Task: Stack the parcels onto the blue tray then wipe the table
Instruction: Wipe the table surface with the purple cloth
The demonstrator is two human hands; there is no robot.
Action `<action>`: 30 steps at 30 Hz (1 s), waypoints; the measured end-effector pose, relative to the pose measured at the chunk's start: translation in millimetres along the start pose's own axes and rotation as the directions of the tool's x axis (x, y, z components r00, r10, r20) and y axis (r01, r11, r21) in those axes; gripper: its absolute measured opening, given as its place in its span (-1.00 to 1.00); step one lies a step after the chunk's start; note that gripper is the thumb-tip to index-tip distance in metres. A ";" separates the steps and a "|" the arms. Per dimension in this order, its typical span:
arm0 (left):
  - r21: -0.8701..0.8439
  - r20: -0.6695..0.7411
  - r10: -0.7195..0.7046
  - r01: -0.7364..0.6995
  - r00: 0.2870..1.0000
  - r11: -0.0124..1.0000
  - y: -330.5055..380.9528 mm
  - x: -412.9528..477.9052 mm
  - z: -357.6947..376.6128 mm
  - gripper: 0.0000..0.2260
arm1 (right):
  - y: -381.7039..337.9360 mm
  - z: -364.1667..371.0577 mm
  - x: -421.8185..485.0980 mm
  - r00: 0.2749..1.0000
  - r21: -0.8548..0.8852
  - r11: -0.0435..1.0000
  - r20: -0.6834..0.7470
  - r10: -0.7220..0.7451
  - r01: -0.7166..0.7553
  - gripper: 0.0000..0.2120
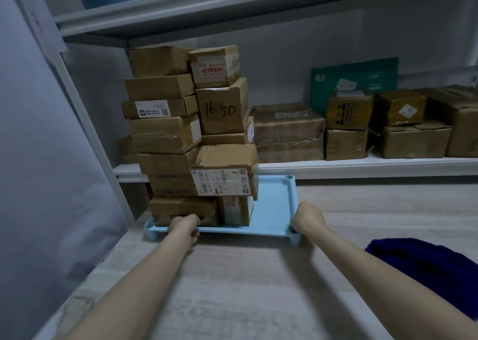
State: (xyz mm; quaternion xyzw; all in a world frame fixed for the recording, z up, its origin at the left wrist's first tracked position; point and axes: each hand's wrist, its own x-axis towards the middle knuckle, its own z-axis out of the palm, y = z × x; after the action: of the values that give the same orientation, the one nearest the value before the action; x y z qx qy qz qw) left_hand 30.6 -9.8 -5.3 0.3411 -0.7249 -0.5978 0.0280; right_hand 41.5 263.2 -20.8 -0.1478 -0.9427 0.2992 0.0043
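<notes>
On the head camera I count one blue tray on the pale wood-grain counter, pushed up close to the shelf. The parcels stand on the tray's left half in two columns that touch. As far as I can tell there are seven in the left column and five in the right, with the upper ones leaning a little. The tray's right half is bare.

Both my forearms reach straight forward. My left hand grips the tray's near rim, just in front of the bottom left parcel, with its fingers curled over the edge. My right hand is closed around the tray's near right corner.

One dark blue cloth lies on the counter to my right, well apart from the tray. On the shelf behind stand about six more brown boxes and one teal box.
</notes>
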 end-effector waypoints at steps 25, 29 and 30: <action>0.149 0.343 0.017 -0.073 0.939 0.986 -12.1 -111.1 55.6 -0.68 | 77.7 -40.3 -52.4 0.983 -0.553 0.833 -0.133 -0.127 0.033 -0.55; 0.269 0.430 0.164 -0.300 0.888 0.915 -17.2 -145.4 98.6 -0.72 | 119.0 -73.4 -71.9 0.979 -0.639 0.767 0.191 0.077 0.065 -0.27; 0.302 0.433 0.232 -0.383 0.871 0.873 -17.0 -150.9 108.7 -0.74 | 129.4 -79.4 -73.1 0.951 -0.649 0.758 0.272 0.147 0.069 -0.20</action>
State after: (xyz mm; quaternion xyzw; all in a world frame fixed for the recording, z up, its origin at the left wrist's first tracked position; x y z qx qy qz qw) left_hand 105.3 161.1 4.2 0.0945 -0.8631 -0.4890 -0.0839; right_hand 154.8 387.9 -22.9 -0.1115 -0.9730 -0.0280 -0.2000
